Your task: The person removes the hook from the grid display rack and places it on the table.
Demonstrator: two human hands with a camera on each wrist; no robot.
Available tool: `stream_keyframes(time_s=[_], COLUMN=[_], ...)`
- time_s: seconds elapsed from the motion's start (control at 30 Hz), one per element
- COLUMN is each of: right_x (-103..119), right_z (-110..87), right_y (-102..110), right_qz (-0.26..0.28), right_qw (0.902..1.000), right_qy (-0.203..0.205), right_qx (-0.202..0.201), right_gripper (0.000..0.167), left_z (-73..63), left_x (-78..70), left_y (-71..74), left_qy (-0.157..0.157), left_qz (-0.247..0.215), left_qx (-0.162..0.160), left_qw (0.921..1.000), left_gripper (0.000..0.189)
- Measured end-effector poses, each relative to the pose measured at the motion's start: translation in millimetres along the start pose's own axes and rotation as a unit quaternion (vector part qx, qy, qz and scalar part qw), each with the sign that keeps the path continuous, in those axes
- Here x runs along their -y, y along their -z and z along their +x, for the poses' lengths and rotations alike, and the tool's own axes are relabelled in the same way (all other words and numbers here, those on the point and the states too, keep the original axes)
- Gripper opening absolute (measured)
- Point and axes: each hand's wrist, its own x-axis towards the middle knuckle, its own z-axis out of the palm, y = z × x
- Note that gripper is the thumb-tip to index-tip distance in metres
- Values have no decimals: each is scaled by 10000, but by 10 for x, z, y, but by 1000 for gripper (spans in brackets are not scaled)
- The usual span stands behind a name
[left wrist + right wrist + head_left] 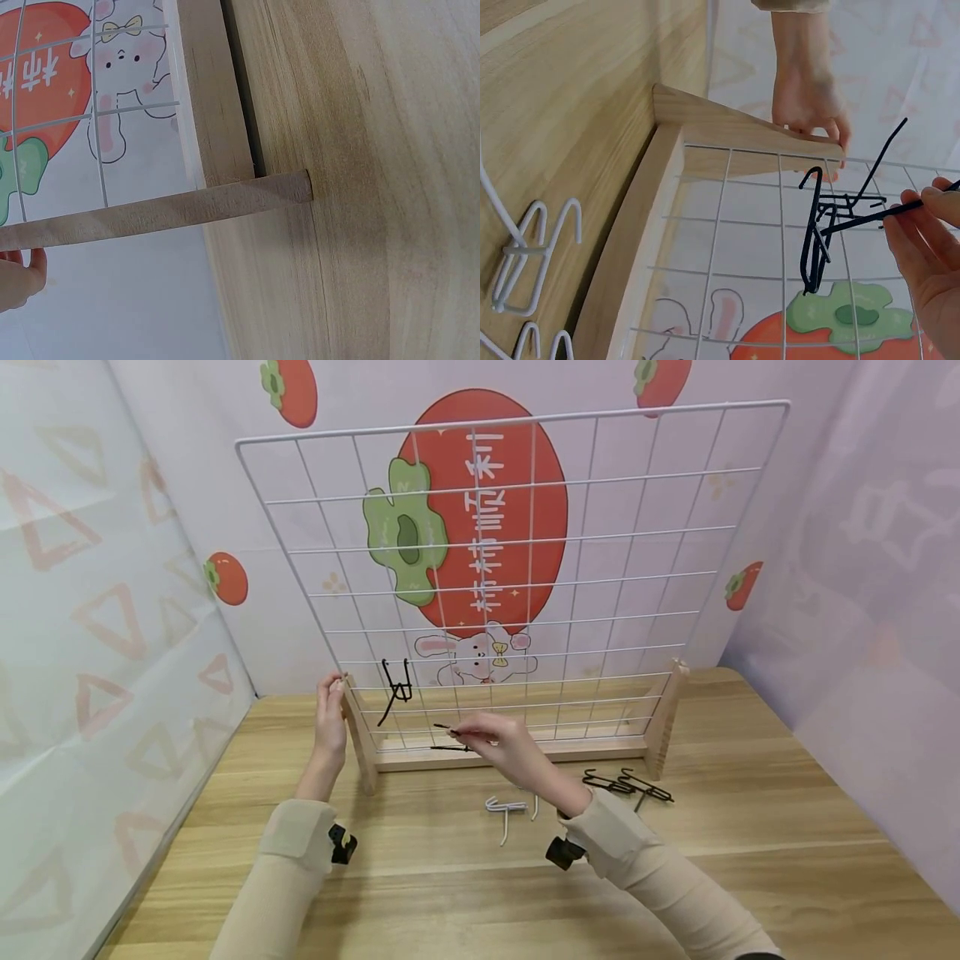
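Note:
At the stand's left end, my left hand (327,727) grips the top of the wooden side leg (358,735), thumb and fingers on either side of it. My right hand (498,739) pinches a black wire hook (874,217) by its straight prong. The hook's bent end points toward the white wire grid (525,677); whether it touches a wire I cannot tell. Another black hook (395,691) hangs on the grid's lower left, between the two hands. Only the fingertips (37,260) of the left hand show against the leg in the left wrist view.
White hooks (506,807) lie on the wooden table (450,893) below my right wrist, one partly hidden. Several black hook parts (647,787) lie near the right leg (666,718). A patterned backdrop (480,518) stands behind the grid.

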Motion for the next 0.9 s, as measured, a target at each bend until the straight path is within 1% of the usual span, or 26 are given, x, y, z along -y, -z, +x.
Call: stream_keyframes(time_s=[0.3,0.6,0.73,0.8,0.9], right_x=[-71,-176,-230,-168,-206], right_z=[-109,-209,-259,-260,-296], right_y=[-59,-124,-159,-150,-169], right_qz=[8,21,43,63,55], right_qw=[9991,9977,9959,9946,9932], right_qy=[-385,-649,-856,-963,-1067], right_qx=[159,168,306,383,456], right_gripper=[16,15,15,14,13], left_z=[-2,-6,-4,-25,-32], left_x=[-16,-16,-16,-60,-66], left_y=[-11,-13,-10,-20,-22], left_qy=[32,-23,-16,37,36], left_qz=[35,-20,-59,-65,-88], left_qx=[-23,0,1,8,11], left_qw=[10000,10000,10000,10000,10000], left_gripper=[12,12,12,14,15])
